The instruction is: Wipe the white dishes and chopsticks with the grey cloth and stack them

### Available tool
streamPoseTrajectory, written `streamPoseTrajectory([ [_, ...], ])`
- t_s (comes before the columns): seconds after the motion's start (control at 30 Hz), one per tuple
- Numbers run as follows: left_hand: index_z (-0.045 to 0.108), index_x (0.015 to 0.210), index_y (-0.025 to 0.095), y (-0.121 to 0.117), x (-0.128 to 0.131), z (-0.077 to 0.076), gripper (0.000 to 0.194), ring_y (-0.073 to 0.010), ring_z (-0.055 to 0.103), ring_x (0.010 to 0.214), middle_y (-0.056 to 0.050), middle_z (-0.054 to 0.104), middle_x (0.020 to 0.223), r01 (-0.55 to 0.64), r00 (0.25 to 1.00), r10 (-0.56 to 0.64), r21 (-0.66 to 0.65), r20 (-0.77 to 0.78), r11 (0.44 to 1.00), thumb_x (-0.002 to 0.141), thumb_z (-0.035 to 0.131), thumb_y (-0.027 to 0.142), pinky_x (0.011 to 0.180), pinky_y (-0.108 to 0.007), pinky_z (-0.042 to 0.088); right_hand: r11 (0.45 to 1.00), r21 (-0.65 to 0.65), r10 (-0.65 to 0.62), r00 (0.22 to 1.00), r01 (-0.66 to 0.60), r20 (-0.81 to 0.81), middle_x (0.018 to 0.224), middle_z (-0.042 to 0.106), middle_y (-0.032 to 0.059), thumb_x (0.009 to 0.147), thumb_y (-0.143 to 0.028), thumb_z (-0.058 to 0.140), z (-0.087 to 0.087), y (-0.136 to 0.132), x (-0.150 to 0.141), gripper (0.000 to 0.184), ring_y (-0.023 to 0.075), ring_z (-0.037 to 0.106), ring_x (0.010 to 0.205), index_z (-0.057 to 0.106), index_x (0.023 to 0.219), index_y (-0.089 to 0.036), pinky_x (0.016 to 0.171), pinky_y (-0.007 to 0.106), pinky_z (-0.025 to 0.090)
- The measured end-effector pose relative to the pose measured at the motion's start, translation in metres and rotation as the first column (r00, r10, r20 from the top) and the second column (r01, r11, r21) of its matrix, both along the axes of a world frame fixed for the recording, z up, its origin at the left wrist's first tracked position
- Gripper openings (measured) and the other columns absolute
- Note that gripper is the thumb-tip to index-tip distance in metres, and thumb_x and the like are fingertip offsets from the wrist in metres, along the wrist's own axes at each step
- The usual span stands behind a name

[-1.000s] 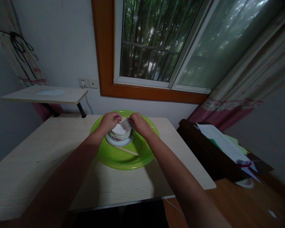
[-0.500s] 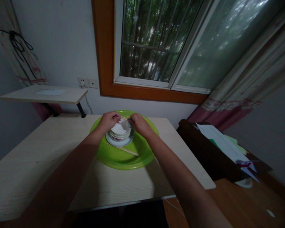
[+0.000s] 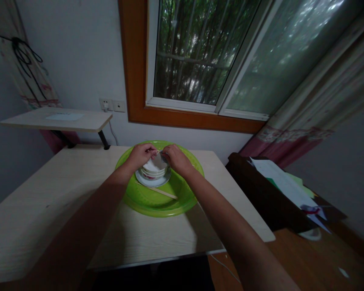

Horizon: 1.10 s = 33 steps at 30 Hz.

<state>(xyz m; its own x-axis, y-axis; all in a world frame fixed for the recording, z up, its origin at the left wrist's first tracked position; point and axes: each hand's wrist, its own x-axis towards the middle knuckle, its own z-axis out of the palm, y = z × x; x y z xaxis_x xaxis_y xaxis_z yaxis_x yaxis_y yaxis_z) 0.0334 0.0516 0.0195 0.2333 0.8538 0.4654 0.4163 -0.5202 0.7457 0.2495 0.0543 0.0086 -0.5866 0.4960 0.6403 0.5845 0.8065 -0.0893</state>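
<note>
Both my hands meet above a stack of white bowls [image 3: 153,173] in a green basin [image 3: 182,206]. My left hand [image 3: 142,156] is closed in a pinch on the pale chopsticks [image 3: 159,151], which show only as a short bit between the hands. From the other side, my right hand [image 3: 176,158] has its fingers closed round them. Something greyish shows under the right fingers, too small to make out. The bowls stand on a white plate [image 3: 153,184]. In front of the plate, more chopsticks [image 3: 162,192] lie in the basin.
The basin stands on a pale wooden table [image 3: 151,238], near the wall under the window [image 3: 200,52]. A small raised shelf [image 3: 59,121] stands at the table's back left. To the right, papers [image 3: 279,182] lie on a dark piece of furniture [image 3: 257,190].
My hands have come closer together, so less of the chopsticks shows between them. The bowls, plate and lower chopsticks have stayed in place.
</note>
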Motion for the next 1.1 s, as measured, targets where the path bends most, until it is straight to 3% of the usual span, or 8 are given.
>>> streamPoseTrajectory([
  [0.2,0.069,0.089,0.018,-0.002,0.002,-0.001,0.02,-0.0176,0.066,0.076,-0.005,0.072,0.083,0.041,0.999,-0.042,0.044,0.022,0.998,0.084,0.063,0.037,0.07,-0.027,0.051,1.0,-0.016,0.001,1.0,-0.001,0.007,0.106,0.063,0.0097,0.101,-0.018,0.047,0.001,-0.002,0.0,0.015,0.0234,0.052,0.101,0.06,0.108,-0.021,0.089,0.037,0.044],
  [0.4,0.07,0.082,0.019,0.002,0.003,-0.003,0.014,-0.0177,0.064,0.074,-0.003,0.071,0.079,0.0,0.999,0.006,0.104,-0.054,0.995,0.084,0.063,0.03,0.068,-0.028,0.047,1.0,0.012,-0.007,1.0,0.007,0.027,0.104,0.063,0.0093,0.102,-0.023,0.047,0.0,-0.002,-0.002,0.012,0.0235,0.052,0.099,0.058,0.106,-0.021,0.088,0.037,0.045],
  [0.53,0.067,0.079,0.019,0.003,0.002,-0.001,0.011,-0.0175,0.064,0.073,-0.002,0.069,0.075,-0.036,0.999,0.037,0.106,-0.008,0.994,0.084,0.061,0.026,0.069,-0.028,0.047,1.0,-0.002,-0.022,1.0,0.022,0.007,0.101,0.063,0.0093,0.102,-0.024,0.048,0.002,-0.003,-0.003,0.011,0.0235,0.053,0.098,0.058,0.105,-0.02,0.086,0.037,0.045],
  [0.67,0.063,0.084,0.019,0.004,-0.005,0.002,0.009,-0.0154,0.063,0.07,-0.001,0.067,0.079,-0.191,0.977,0.177,0.117,0.119,0.975,0.086,0.058,0.026,0.068,-0.028,0.049,0.996,-0.043,-0.074,0.996,0.072,-0.041,0.099,0.062,0.009,0.101,-0.023,0.049,0.003,-0.002,0.0,0.009,0.0232,0.052,0.095,0.057,0.103,-0.02,0.084,0.036,0.045],
  [0.8,0.059,0.093,0.021,0.008,-0.015,0.001,0.012,-0.0141,0.062,0.073,-0.002,0.063,0.085,-0.378,0.885,0.329,0.096,0.329,0.921,0.09,0.055,0.032,0.065,-0.025,0.049,0.994,-0.056,-0.102,0.992,0.098,-0.077,0.098,0.061,0.0102,0.1,-0.022,0.05,0.002,0.001,0.004,0.006,0.0235,0.053,0.094,0.056,0.101,-0.019,0.084,0.035,0.046],
  [0.87,0.057,0.095,0.021,0.011,-0.019,-0.001,0.014,-0.0131,0.06,0.072,-0.002,0.061,0.085,-0.418,0.849,0.358,0.079,0.389,0.905,0.091,0.054,0.035,0.062,-0.023,0.048,0.993,-0.059,-0.104,0.991,0.099,-0.08,0.098,0.061,0.0102,0.1,-0.022,0.05,0.001,0.003,0.005,0.006,0.0235,0.052,0.094,0.056,0.101,-0.019,0.084,0.036,0.046],
  [1.1,0.053,0.095,0.022,0.021,-0.02,-0.011,0.014,-0.0119,0.059,0.066,0.0,0.06,0.079,-0.301,0.878,0.241,0.084,0.414,0.95,0.093,0.053,0.035,0.058,-0.022,0.047,0.989,-0.063,-0.138,0.988,0.133,-0.067,0.096,0.06,0.0094,0.1,-0.021,0.049,-0.004,0.006,0.009,0.007,0.0232,0.052,0.091,0.055,0.099,-0.019,0.081,0.035,0.046],
])
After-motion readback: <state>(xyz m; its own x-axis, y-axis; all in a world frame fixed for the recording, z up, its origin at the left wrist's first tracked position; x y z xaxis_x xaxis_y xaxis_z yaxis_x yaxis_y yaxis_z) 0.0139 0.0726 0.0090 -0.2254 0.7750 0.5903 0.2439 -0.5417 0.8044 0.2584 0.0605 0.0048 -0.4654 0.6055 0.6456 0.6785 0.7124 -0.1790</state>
